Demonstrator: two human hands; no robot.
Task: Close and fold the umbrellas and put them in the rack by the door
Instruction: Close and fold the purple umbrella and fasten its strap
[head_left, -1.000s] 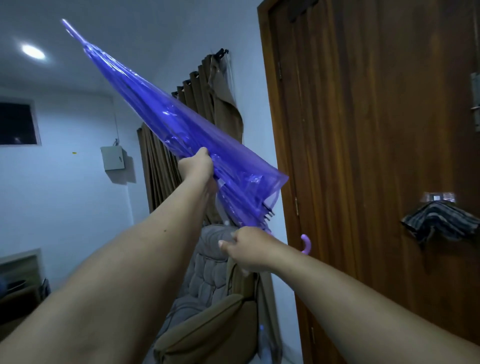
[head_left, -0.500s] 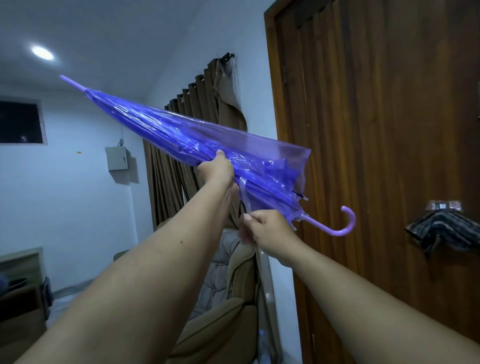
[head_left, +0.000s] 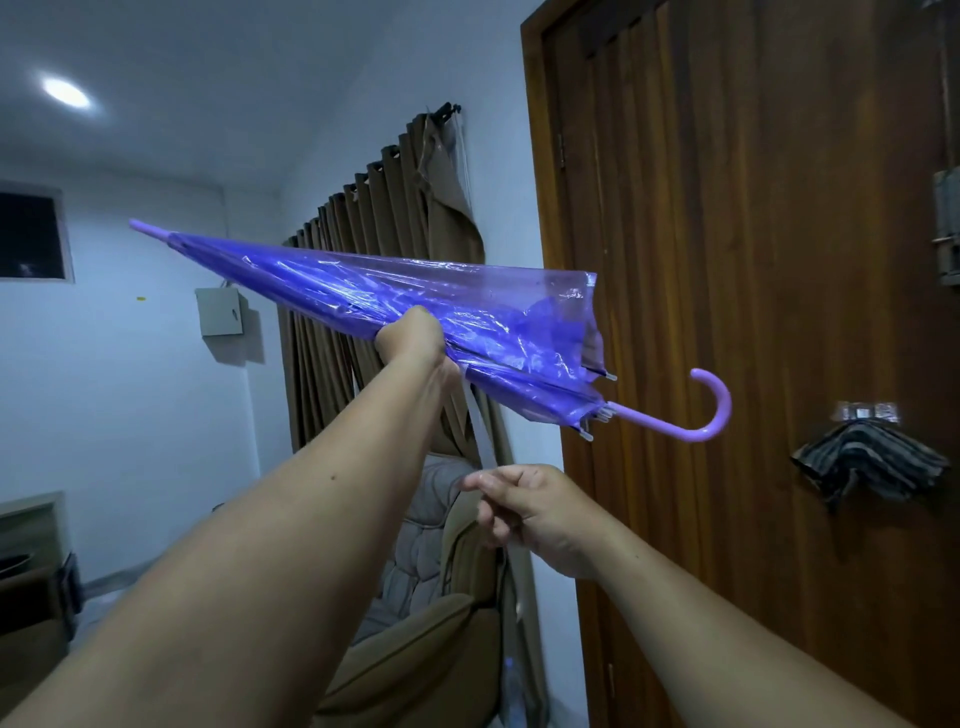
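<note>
Your left hand (head_left: 415, 338) grips the purple umbrella (head_left: 426, 306) mid-canopy; right hand (head_left: 524, 506) pinches its strap (head_left: 480, 421). Loose folds may billow if the strap slips.

Dim bluish room, round ceiling light (head_left: 66, 93) upper left, wide-angle edge distortion

The left hand (head_left: 413, 335) grips a closed purple see-through umbrella (head_left: 441, 312) held nearly level, hooked handle toward the wooden door (head_left: 753, 234). Below it, the right hand (head_left: 530, 512) pinches a thin strap (head_left: 480, 423).
</note>
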